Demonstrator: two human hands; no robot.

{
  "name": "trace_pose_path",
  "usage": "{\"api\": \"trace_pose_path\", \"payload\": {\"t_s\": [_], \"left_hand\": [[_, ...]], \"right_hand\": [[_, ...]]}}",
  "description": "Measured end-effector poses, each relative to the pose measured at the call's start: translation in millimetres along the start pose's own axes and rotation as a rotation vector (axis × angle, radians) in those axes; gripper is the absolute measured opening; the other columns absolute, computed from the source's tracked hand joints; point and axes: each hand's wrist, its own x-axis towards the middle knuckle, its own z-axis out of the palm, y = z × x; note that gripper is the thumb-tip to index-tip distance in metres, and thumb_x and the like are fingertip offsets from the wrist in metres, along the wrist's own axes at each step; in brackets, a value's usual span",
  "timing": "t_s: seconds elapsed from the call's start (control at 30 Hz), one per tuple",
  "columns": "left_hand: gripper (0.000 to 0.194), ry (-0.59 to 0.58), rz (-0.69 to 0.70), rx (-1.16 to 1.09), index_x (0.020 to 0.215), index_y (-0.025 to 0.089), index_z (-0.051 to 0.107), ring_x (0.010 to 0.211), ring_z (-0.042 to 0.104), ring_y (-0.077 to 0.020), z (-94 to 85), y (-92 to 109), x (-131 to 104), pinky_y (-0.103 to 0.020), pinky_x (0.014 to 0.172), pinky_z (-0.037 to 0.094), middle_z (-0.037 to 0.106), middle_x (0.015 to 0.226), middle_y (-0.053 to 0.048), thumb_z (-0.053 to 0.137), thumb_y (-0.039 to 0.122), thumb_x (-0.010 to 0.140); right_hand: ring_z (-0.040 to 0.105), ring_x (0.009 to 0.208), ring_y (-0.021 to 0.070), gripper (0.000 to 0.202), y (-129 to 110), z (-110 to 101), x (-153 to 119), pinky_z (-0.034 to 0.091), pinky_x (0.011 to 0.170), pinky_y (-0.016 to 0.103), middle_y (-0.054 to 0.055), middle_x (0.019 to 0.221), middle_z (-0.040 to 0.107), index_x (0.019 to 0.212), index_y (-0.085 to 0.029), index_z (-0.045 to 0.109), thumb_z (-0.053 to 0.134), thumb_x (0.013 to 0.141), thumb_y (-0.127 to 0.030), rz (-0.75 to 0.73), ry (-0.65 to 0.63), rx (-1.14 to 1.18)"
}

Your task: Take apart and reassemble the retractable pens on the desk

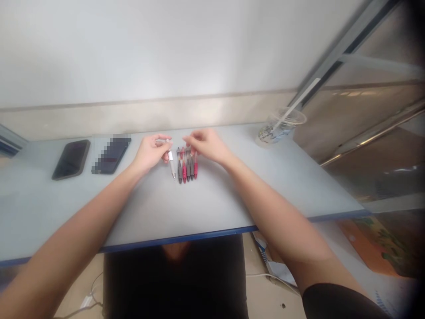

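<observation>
White pen (pixel 171 158), held in the closed grip of your left hand (pixel 151 153), slants at nine o'clock beside the row of red and grey pens (pixel 188 170) on the bench (pixel 199 208). Your right hand (pixel 209 144) stands at one o'clock by the row's far ends, its grip narrow; whether it holds a pen you cannot tell. Likely faults: a sideways brush of your right hand could roll the row apart; a slack left grip could let the white pen swivel into its neighbour.
</observation>
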Motion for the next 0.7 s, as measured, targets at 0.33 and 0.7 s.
{"api": "trace_pose_path", "payload": {"t_s": [0.33,0.7], "left_hand": [[0.039,-0.091,0.016,0.041,0.126,0.014,0.063,0.054,0.053,-0.0115,-0.3,-4.6,0.8,-0.025,0.059,0.049,0.060,0.063,0.004,0.073,0.027,0.091],[0.023,-0.153,0.007,0.028,0.109,0.016,0.062,0.052,0.053,-0.0111,0.5,-13.8,4.8,-0.026,0.056,0.047,0.065,0.069,0.000,0.071,0.028,0.092]], "right_hand": [[0.043,0.061,0.0117,0.031,8.9,-18.8,3.7,0.031,0.061,0.028,0.001,0.069,0.061,0.069,-0.017,0.057,0.057,0.097,-0.030,0.025,0.016,-0.417],[0.067,0.093,0.0242,0.034,19.4,-22.8,9.2,0.040,0.068,0.030,0.014,0.114,0.076,0.106,-0.018,0.071,0.052,0.103,-0.047,0.229,-0.183,-0.710]]}}
